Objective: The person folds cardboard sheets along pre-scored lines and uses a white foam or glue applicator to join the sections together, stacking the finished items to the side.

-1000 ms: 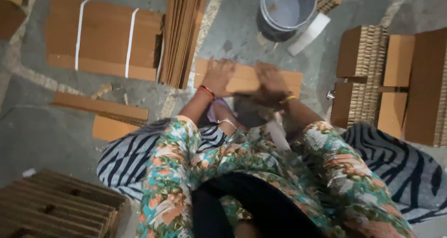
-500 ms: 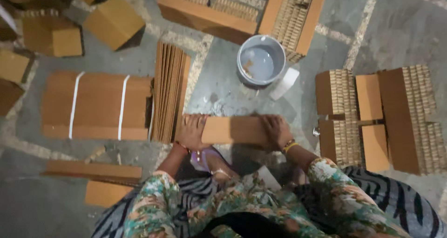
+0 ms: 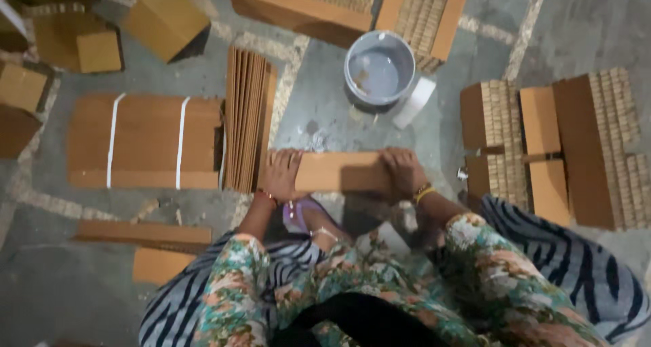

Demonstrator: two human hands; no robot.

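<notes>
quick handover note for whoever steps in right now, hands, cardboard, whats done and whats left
Left hand: flat on the left end of the cardboard strip, fingers spread.
Right hand: pressing the strip's right end.
The strip lies flat on the floor, beside the upright stack of sheets.
Grey bucket sits just beyond; strapped bundle to the left.
Done: strip laid down and held.
Left: cannot tell from this view.

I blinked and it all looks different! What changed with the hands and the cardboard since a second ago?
The left hand and right hand spread apart from the middle of the cardboard piece to its two ends and now press on it there. The head camera's view also shifted to show more of the floor. The grey bucket, the strapped cardboard bundle and the upright sheet stack stayed where they were.
</notes>
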